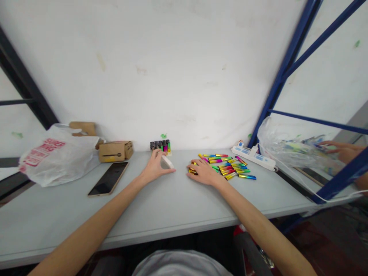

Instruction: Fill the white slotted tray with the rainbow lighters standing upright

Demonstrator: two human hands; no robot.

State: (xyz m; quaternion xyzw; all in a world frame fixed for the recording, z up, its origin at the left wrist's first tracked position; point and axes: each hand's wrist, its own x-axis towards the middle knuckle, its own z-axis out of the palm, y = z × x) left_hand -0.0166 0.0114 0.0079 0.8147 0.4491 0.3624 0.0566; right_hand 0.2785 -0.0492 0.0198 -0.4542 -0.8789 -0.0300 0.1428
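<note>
A light grey top (181, 264), plain where it shows, makes a rounded shape at the bottom centre of the frame, its edges cut off below. The left forearm (100, 218), at lower left, and the right forearm (258, 226), at lower right, are bare and slim, narrowing at the wrists. The left hand (153, 166) and right hand (204, 173), near the centre, are bare too, with slender fingers.
</note>
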